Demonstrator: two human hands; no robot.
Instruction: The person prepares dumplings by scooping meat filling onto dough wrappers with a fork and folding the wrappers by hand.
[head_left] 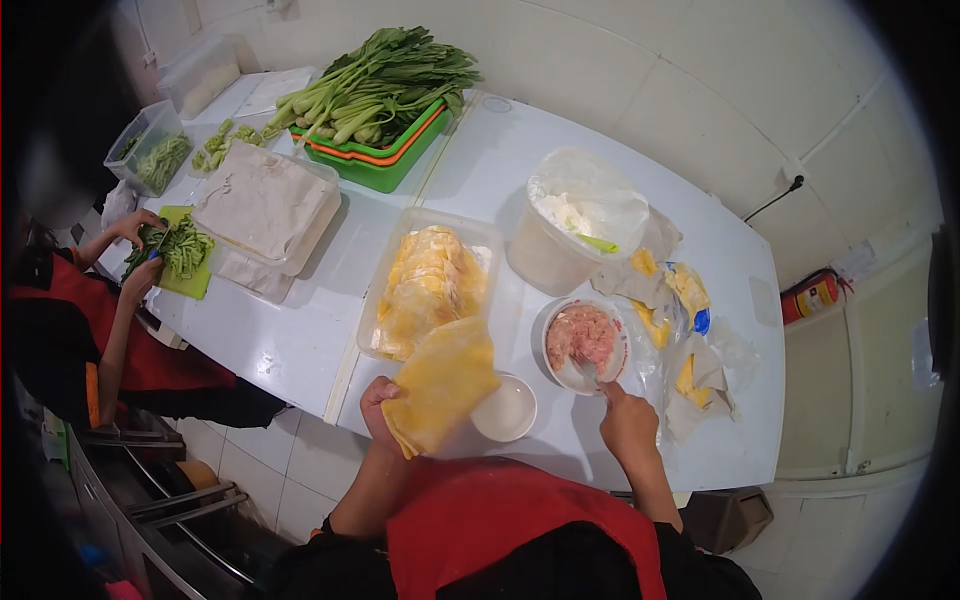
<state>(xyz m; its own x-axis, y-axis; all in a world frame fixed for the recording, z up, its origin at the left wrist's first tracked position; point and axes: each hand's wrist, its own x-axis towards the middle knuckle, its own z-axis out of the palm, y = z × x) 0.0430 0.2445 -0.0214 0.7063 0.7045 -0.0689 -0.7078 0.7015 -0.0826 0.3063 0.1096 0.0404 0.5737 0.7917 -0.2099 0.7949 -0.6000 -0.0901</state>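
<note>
My left hand (381, 412) grips a floppy stack of yellow dough wrappers (445, 380) by its left edge, over the table's front. Near it are a small white bowl (504, 410) and a clear tub (484, 228) with folded yellow dough pieces (425, 280) in it. Closed around the handle of a metal fork (588, 371) is my right hand (630, 425). The fork's head dips into pink minced meat (582, 335), which fills much of a white bowl (556, 376). Some of the fork is hidden by meat and fingers.
Behind the meat bowl stands a lined tub of white powder (545, 250). Wrappings with yellow scraps (690, 385) lie at right. Green baskets (385, 178) hold leafy vegetables (385, 85). A cloth-covered container (265, 205) stands left, beside a co-worker's hands (140, 275) cutting greens on a board (200, 275).
</note>
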